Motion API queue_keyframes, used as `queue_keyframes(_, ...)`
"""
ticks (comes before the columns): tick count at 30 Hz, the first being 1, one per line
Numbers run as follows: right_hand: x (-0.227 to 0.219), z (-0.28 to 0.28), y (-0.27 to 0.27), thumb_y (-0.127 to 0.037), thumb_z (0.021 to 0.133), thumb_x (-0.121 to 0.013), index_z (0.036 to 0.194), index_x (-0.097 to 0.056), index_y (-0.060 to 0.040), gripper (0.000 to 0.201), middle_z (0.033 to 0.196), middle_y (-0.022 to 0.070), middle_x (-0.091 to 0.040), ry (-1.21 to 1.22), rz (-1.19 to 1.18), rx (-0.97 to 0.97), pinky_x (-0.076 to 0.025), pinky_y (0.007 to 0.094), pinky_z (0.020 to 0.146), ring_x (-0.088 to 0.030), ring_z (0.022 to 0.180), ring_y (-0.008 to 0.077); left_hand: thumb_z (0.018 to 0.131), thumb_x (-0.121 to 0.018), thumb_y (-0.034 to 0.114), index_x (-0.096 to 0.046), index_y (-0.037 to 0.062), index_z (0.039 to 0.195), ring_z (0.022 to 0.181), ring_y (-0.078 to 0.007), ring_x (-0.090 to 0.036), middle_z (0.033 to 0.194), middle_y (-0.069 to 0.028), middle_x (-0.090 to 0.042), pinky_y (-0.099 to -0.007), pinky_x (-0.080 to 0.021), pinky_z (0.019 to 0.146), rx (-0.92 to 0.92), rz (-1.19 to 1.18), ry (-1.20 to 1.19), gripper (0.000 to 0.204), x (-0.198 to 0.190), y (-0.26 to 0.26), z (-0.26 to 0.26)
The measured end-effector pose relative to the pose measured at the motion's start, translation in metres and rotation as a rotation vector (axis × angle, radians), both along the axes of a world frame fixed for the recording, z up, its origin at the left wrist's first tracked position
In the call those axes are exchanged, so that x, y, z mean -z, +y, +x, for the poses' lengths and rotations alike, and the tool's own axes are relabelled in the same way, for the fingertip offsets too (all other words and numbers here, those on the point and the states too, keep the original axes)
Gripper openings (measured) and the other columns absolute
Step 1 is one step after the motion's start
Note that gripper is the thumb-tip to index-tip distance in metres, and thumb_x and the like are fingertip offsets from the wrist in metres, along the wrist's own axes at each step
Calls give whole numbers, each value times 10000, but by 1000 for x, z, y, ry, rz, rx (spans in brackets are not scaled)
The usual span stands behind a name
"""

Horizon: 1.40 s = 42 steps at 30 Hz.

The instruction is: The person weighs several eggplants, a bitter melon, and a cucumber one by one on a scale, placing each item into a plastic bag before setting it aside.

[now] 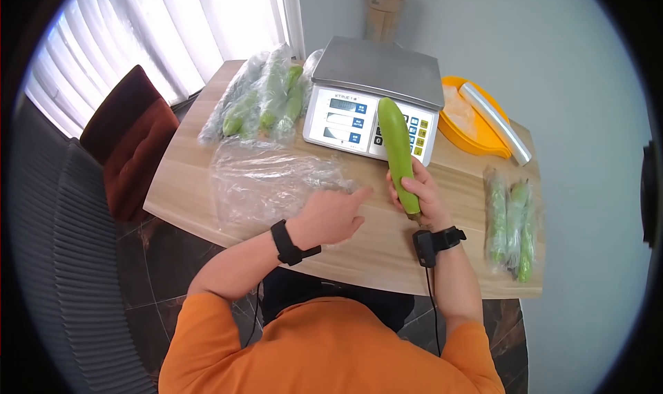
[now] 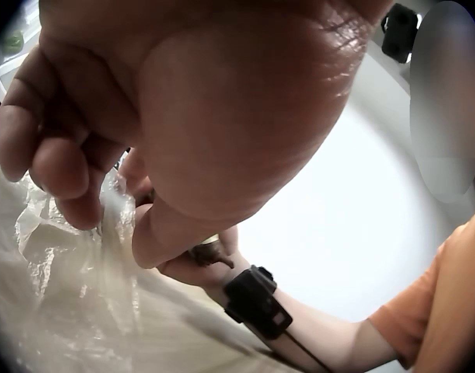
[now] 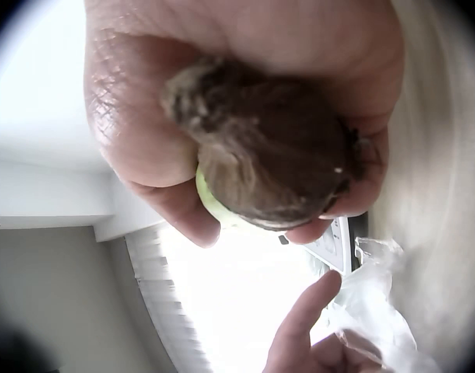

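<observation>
My right hand (image 1: 426,194) grips a long green eggplant (image 1: 395,145) near its stem end, its far end raised in front of the scale's panel. In the right wrist view the brown cap (image 3: 276,148) and stem stick out of the fist. Over the right end of a crumpled sheet of clear plastic film (image 1: 269,183) is my left hand (image 1: 330,216), index finger pointing forward and thumb held apart. Its other fingers bend loosely beside the film in the left wrist view, with nothing pinched between thumb and fingers.
A digital scale (image 1: 376,66) stands at the back of the wooden table (image 1: 456,273). Plastic-bagged green vegetables (image 1: 266,97) lie back left, wrapped ones (image 1: 511,221) at right. An orange basin (image 1: 476,145) carries a film roll (image 1: 497,121). A red chair (image 1: 135,145) is at left.
</observation>
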State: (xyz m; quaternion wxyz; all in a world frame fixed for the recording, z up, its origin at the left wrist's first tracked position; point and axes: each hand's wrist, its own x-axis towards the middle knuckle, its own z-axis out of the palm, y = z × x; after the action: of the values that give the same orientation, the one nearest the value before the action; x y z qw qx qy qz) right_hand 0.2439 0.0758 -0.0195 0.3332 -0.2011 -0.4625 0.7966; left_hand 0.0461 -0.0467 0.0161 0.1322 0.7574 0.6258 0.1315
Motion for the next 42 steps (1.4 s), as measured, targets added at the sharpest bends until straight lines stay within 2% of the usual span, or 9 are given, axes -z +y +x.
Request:
queue_keyframes(5, -7, 6, -3, -143, 869, -599, 1364, -410, -59, 537, 1015, 112, -613, -35, -72, -41, -493, 247, 618, -599, 736, 144, 817, -634, 268, -658, 47, 888, 676, -341, -628, 744, -182, -646, -423, -499, 618, -162, 60, -249, 233, 7, 7, -29)
queue_keyframes(7, -4, 6, -2, -160, 858, -607, 1342, -423, -52, 528, 988, 103, -610, -53, -59, -84, -502, 252, 590, -613, 739, 157, 844, -661, 244, -654, 18, 778, 584, -211, -605, 691, -96, -646, -322, -470, 561, -361, 75, -447, 235, -1, 3, -50)
queue_keyframes(10, -6, 2, -7, -136, 857, -606, 1345, -436, -57, 523, 1015, 89, -620, -184, 35, -157, -512, 253, 659, -619, 833, 149, 879, -666, 208, -642, 3, 804, 565, -61, -515, 662, 18, -594, -219, -407, 534, -515, 198, -884, 220, -1, -1, -79)
queue_keyframes(15, -12, -9, -25, -77, 872, -596, 1357, -440, -47, 510, 1172, 40, -594, -234, 61, -317, -438, 249, 884, -552, 1040, 100, 887, -654, 111, -613, 16, 850, 591, 2, -455, 674, 67, -546, -172, -362, 523, -516, 336, -1031, 110, -17, -4, -82)
queue_keyframes(21, -5, -19, -32, -78, 876, -604, 1379, -417, -42, 538, 1235, 39, -564, -241, 79, -407, -440, 259, 891, -530, 1085, 96, 847, -651, 6, -601, 37, 880, 609, -8, -500, 696, 48, -563, -176, -394, 533, -356, 427, -1113, 67, -36, 1, -42)
queue_keyframes(23, -4, -21, -31, -66, 880, -604, 1379, -416, -34, 534, 1267, 40, -550, -243, 98, -425, -422, 257, 935, -517, 1132, 103, 822, -639, -20, -602, 40, 893, 648, -36, -545, 724, 9, -596, -209, -446, 578, -263, 167, -958, 100, -28, 1, -21)
queue_keyframes(27, 50, -8, -21, -119, 890, -618, 1378, -419, -31, 534, 1263, 57, -555, -108, -55, -278, -429, 268, 937, -524, 1144, 147, 820, -653, 48, -592, 37, 905, 674, -123, -573, 752, -47, -597, -273, -454, 590, 236, 10, -820, 104, -31, 3, 43)
queue_keyframes(32, -24, -17, -41, -279, 918, -600, 1381, -403, -29, 562, 1211, 112, -587, -171, -21, -233, -477, 301, 885, -585, 1052, 192, 787, -649, 60, -586, 23, 878, 680, -192, -584, 766, -107, -606, -306, -464, 609, 461, -52, -895, 117, -11, 11, 108)
queue_keyframes(42, 19, -34, -36, -150, 919, -605, 1266, -486, 11, 400, 1180, 136, -595, 123, -116, -123, -499, 391, 934, -585, 1092, 220, 895, -594, 110, -544, 30, 888, 546, -42, -489, 643, 10, -538, -214, -398, 468, 591, -529, -1310, 95, -26, -18, 188)
